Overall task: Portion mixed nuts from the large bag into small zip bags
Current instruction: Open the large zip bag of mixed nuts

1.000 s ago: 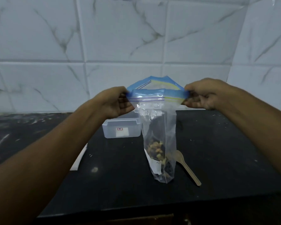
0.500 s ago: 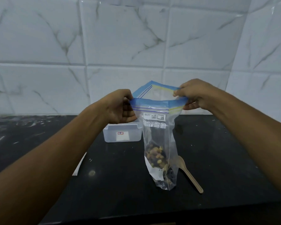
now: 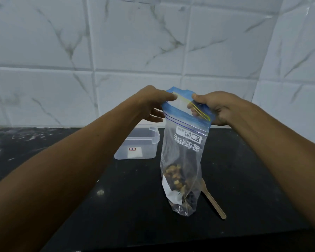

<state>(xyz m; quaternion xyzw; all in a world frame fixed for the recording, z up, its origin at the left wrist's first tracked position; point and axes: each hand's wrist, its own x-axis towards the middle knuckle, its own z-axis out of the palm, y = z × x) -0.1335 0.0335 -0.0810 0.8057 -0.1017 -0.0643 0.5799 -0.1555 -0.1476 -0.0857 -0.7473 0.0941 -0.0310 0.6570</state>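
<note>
A clear zip bag (image 3: 185,153) with a blue zip band stands upright on the black counter, its mouth spread wide. Mixed nuts (image 3: 175,179) fill its bottom part, and a white label shows near them. My left hand (image 3: 153,104) pinches the far left edge of the blue band. On the right side of the band my right hand (image 3: 216,108) grips, with fingers reaching inside the mouth. Both hands hold the bag up by its top.
A clear plastic container (image 3: 136,146) with a small label sits behind and to the left of the bag. A wooden spoon (image 3: 214,202) lies on the counter (image 3: 253,179) right of the bag, partly hidden. A white tiled wall (image 3: 135,42) rises behind.
The hands have come closer together and the bag's mouth has opened wider, front to back. The bag has turned a little, and my view has shifted.
</note>
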